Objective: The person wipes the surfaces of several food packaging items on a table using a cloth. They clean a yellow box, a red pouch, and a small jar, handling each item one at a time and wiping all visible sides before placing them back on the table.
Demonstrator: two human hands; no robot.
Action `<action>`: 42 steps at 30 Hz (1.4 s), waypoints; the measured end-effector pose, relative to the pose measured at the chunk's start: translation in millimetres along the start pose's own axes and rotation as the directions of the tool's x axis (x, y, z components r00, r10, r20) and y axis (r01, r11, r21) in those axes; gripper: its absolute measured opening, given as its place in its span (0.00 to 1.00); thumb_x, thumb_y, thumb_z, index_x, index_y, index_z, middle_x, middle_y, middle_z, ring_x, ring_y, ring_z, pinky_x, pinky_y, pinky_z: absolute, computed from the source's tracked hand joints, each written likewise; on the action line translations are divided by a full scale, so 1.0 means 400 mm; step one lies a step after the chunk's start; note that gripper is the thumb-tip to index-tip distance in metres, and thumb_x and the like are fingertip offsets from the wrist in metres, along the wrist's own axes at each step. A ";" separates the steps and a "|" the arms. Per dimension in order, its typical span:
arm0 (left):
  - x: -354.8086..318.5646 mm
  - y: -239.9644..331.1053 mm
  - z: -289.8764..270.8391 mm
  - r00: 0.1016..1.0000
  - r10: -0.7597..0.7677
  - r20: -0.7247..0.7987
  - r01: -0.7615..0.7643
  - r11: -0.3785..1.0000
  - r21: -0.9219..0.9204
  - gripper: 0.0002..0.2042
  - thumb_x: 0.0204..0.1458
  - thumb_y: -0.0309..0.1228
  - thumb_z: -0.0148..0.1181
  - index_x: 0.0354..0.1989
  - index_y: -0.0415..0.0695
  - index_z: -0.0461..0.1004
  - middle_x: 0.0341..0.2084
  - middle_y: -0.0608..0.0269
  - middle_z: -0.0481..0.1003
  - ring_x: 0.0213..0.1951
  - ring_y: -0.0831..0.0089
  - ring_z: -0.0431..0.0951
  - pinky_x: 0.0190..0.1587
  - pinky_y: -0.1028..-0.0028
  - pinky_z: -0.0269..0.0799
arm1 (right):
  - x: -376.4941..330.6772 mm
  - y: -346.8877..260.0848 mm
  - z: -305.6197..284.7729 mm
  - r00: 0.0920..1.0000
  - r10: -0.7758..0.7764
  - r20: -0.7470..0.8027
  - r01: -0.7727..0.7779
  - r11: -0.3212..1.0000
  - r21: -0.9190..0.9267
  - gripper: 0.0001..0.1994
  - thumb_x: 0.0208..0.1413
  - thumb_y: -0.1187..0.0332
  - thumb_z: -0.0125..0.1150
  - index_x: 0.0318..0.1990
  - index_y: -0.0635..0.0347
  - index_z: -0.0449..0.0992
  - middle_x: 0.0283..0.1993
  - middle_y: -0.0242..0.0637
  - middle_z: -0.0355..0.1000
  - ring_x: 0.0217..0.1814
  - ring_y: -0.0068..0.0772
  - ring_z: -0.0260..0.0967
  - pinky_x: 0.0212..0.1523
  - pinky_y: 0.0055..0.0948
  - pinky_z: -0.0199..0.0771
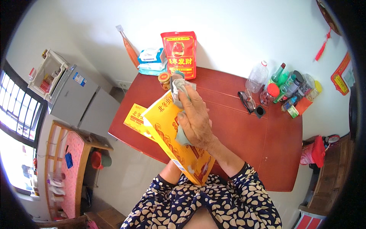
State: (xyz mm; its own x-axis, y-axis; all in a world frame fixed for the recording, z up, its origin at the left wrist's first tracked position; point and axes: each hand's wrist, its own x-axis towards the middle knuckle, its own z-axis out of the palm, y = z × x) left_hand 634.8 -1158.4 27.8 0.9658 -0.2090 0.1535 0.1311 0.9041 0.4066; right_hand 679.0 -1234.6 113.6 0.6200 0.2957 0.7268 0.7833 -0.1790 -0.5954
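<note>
Head view: a yellow box [171,143] stands at centre, held at a tilt above the near side of the red surface [248,149], its lower end at the wearer's front. Clock directions are taken from the box, twelve being away from the wearer. Right hand [197,120]: at one o'clock, its fingers bent over a grey cloth [177,91] and gripping it against the box's upper part. Left forearm [170,173]: passes behind the box; the left hand is hidden there — the state of its fingers cannot be told. A flat yellow packet [134,116] lies at ten o'clock, partly covered by the box. At twelve stand a small gold-lidded jar [164,79] and, beyond it, a red pouch [187,53] — upright near the wall. At two, eyeglasses [249,102] rest near a red-lidded jar [270,93].
</note>
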 end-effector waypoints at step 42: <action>-0.083 0.024 -0.073 0.882 0.296 -0.368 -0.158 0.920 0.360 0.27 0.56 0.55 0.47 0.49 0.42 0.65 0.29 0.61 0.70 0.27 0.69 0.72 0.27 0.68 0.73 | -0.312 -0.135 -0.002 0.964 0.045 0.262 -0.019 0.995 -0.103 0.45 0.37 0.69 0.72 0.65 0.59 0.53 0.65 0.58 0.51 0.66 0.56 0.53 0.65 0.42 0.58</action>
State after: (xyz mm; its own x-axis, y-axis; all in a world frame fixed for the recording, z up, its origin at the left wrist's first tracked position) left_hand 610.4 -1131.8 0.2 0.9725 0.2201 -0.0761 -0.1127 0.7305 0.6735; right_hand 559.5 -1262.6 55.2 0.6208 0.5233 0.5838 0.7722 -0.2797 -0.5705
